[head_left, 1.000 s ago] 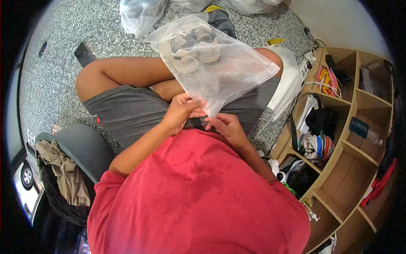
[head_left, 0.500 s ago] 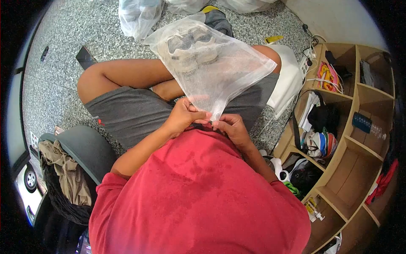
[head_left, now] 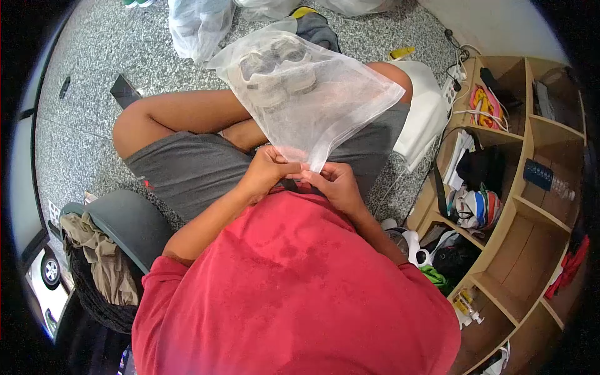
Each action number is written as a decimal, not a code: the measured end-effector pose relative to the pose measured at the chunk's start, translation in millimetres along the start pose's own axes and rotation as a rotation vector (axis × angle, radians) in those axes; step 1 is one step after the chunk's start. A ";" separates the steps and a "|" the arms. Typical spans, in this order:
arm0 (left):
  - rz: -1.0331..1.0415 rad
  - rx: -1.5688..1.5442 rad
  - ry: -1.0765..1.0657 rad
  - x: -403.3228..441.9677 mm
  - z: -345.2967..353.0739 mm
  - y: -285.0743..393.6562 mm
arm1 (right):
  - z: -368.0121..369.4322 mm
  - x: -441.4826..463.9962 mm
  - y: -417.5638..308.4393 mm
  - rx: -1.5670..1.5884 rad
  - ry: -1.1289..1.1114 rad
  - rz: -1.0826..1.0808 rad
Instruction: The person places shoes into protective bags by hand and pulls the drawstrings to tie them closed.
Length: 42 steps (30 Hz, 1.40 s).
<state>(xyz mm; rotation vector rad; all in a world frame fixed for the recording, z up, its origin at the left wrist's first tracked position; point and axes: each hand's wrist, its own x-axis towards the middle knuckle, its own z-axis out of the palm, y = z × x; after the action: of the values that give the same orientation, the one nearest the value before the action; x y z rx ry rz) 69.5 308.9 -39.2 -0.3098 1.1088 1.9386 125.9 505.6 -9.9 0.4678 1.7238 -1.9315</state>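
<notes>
A sheer white mesh bag [head_left: 337, 94] lies across my lap, its narrow near corner pulled toward my waist. Through the fabric a pair of light-coloured shoes [head_left: 278, 72] shows at the far end. My left hand [head_left: 270, 172] pinches the bag's near corner between thumb and fingers. Right beside it, my right hand [head_left: 337, 186] grips the same corner, the two thumbs almost meeting. Whatever small part of the corner is between the fingertips, such as a cord, is hidden.
More filled white bags [head_left: 200, 28] and a dark grey and yellow item [head_left: 315, 30] lie on the speckled floor ahead. A wooden cubby shelf [head_left: 525, 250] with assorted things stands at my right. On my left is a grey bin [head_left: 134, 222] holding cloth. A white sheet-like item [head_left: 419, 112] lies by my knee.
My right hand has turned slightly, its thumb now nearer the left thumb at the bag's corner. The view has shifted a little; the bag and shoes stay on my lap.
</notes>
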 end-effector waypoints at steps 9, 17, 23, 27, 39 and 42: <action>-0.047 -0.062 -0.028 9.0 5.1 9.5 | 1.5 -11.7 -39.5 -0.446 0.136 -0.087; -0.010 0.243 -0.150 6.1 32.0 12.6 | -0.8 -13.7 -21.1 -0.278 0.220 -0.170; 0.024 0.172 -0.201 9.5 27.2 8.4 | 8.9 -17.5 -35.6 -0.459 0.275 -0.180; 0.014 0.218 -0.177 7.6 24.6 14.0 | 18.6 -16.8 -39.0 -0.531 0.301 -0.212; 0.319 0.246 -0.053 6.3 23.7 -2.6 | 29.9 -15.4 -34.8 -0.713 0.290 -0.359; 0.276 0.188 0.052 14.0 17.4 -5.6 | 29.3 -13.7 -14.3 -0.783 0.142 -0.518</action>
<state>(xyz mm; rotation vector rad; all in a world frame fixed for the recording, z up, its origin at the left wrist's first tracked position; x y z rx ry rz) 68.7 331.9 -40.5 -0.1085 1.4182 2.0534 131.0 479.6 13.4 -0.1565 2.6848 -1.3370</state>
